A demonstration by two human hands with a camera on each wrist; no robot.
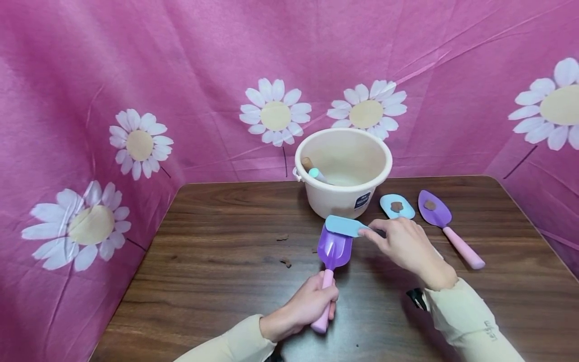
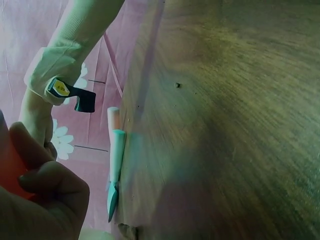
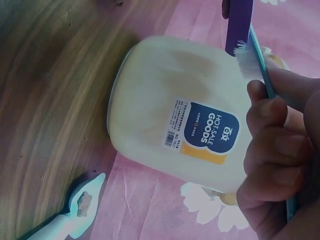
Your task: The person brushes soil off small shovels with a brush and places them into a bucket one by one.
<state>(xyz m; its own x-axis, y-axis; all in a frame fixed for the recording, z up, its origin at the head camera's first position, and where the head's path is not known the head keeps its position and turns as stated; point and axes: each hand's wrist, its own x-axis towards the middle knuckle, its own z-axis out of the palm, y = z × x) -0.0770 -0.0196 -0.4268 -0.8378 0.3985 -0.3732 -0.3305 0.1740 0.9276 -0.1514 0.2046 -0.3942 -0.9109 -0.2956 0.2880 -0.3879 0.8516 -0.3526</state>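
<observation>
In the head view my left hand [image 1: 309, 301] grips the pink handle of a purple toy shovel [image 1: 334, 254], its blade raised in front of the bucket. My right hand [image 1: 404, 246] holds a light blue brush [image 1: 341, 225] across the far part of that blade. White bristles [image 3: 246, 59] meet the shovel's purple edge [image 3: 239, 30] in the right wrist view. The left wrist view catches curled fingers [image 2: 57, 187] around the handle, with the blade out of sight. Small brown scraps [image 1: 286, 263] lie on the table left of the shovel.
A cream bucket [image 1: 332, 201] stands at the back, with a brown and a mint handle end inside. To its right lie a light blue shovel [image 1: 386, 203] and a purple trowel [image 1: 441, 217], each bearing a brown patch. Pink flowered cloth [image 1: 203, 100] surrounds the wooden table [image 1: 203, 281].
</observation>
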